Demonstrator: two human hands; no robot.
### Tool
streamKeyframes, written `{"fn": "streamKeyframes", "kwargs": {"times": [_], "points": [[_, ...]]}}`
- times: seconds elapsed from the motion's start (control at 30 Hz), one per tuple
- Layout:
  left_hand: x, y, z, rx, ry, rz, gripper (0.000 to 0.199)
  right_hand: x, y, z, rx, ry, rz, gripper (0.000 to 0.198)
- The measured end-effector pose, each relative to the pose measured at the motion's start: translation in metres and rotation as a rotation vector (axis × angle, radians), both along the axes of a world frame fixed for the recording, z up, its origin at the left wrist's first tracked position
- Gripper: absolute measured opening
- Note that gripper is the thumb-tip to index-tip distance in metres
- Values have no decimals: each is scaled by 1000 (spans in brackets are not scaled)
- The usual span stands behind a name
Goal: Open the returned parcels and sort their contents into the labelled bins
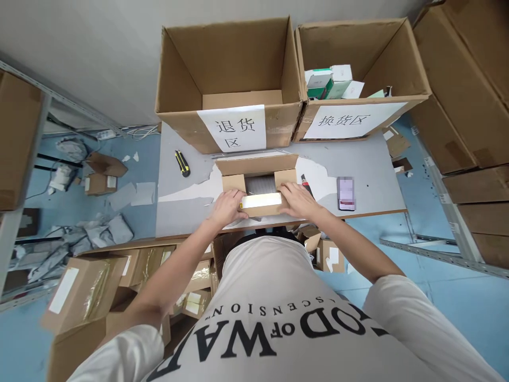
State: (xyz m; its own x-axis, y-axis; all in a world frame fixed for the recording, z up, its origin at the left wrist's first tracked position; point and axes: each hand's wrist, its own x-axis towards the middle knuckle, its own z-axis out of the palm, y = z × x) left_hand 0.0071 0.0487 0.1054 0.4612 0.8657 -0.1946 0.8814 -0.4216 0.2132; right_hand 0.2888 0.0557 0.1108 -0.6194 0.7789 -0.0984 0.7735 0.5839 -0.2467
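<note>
An opened cardboard box [260, 165] lies on the table in front of me, its flaps folded out. A white label shows on its near flap, and something grey, too dark to name, is inside. My left hand [229, 207] grips the box's left near corner, fingers over the flap edge. At the right near corner my right hand [296, 200] holds the box in the same way. Just beyond my right hand lies a red and black utility knife [306, 183], partly hidden.
Two large cartons stand along the back: a left carton [178, 123] and a right carton [417, 99] holding several white and green boxes [338, 79]. A yellow and black utility knife [182, 163] lies left, a phone [345, 193] right. Shelves with parcels flank the table [374, 175].
</note>
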Motion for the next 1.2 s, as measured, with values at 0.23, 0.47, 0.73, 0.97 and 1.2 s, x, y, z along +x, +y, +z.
{"fn": "streamKeyframes", "kwargs": {"times": [0.23, 0.47, 0.73, 0.97, 1.2], "points": [[-10, 16, -5, 29, 38, 90, 68, -6, 21, -6, -92, -138, -106, 57], [-20, -2, -13, 181, -45, 139, 29, -7, 0, 5, 78, -129, -101, 18], [-45, -53, -39, 150, -231, -192, 41, 12, -69, -37, 69, -13, 11, 50], [-28, -48, -13, 102, -106, -155, 40, 9, -52, -11, -50, -41, -48, 40], [30, 30, 10, 56, -77, -327, 34, -45, 33, 26, -21, -189, 179, 22]]}}
